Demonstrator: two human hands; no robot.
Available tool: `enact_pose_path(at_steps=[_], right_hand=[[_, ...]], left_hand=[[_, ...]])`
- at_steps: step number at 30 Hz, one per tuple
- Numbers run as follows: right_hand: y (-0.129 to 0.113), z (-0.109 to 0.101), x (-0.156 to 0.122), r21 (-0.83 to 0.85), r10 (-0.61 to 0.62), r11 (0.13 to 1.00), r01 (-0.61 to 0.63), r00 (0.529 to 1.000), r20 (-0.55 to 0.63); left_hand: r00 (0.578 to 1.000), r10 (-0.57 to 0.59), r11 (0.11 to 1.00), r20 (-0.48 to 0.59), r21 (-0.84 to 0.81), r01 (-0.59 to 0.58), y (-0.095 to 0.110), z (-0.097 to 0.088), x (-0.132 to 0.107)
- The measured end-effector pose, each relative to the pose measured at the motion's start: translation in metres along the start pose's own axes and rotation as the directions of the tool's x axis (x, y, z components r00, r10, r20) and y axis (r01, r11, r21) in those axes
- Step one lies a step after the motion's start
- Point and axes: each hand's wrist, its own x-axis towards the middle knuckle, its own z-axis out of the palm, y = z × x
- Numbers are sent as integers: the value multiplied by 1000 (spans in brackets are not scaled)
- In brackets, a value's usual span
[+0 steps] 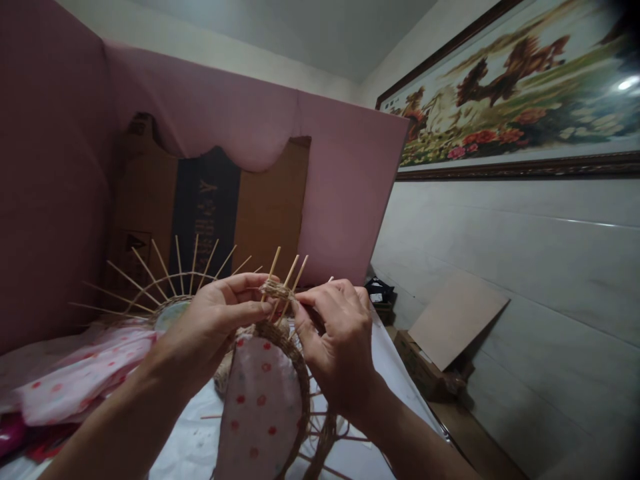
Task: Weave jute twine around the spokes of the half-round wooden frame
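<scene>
A woven piece with a round panel of white cloth with red dots [263, 400] and a braided straw rim [303, 393] stands in front of me. Thin wooden sticks [290, 269] rise from its top, and a band of twisted straw cord [278, 289] wraps around them. My left hand [233, 303] pinches the left end of this band between thumb and fingers. On the right, my right hand [337, 327] has its fingers closed at the band's other end, close to the sticks. What exactly lies between its fingertips is partly hidden.
Behind my left hand is another woven frame with sticks fanning outward [170, 283]. Dotted cloth [90, 373] lies on the white-covered table [187, 427]. A cardboard sheet [273, 207] leans against the pink panel [345, 180]. Boxes [417, 360] stand by the right wall.
</scene>
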Motion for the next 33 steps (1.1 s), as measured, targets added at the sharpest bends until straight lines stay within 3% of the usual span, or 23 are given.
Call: enact_pose_path(at_steps=[33], right_hand=[[0,-1,1,-53,-16,998,17,1000,21]], left_hand=[[998,-7,999,-64,-54,3,-1,3,0]])
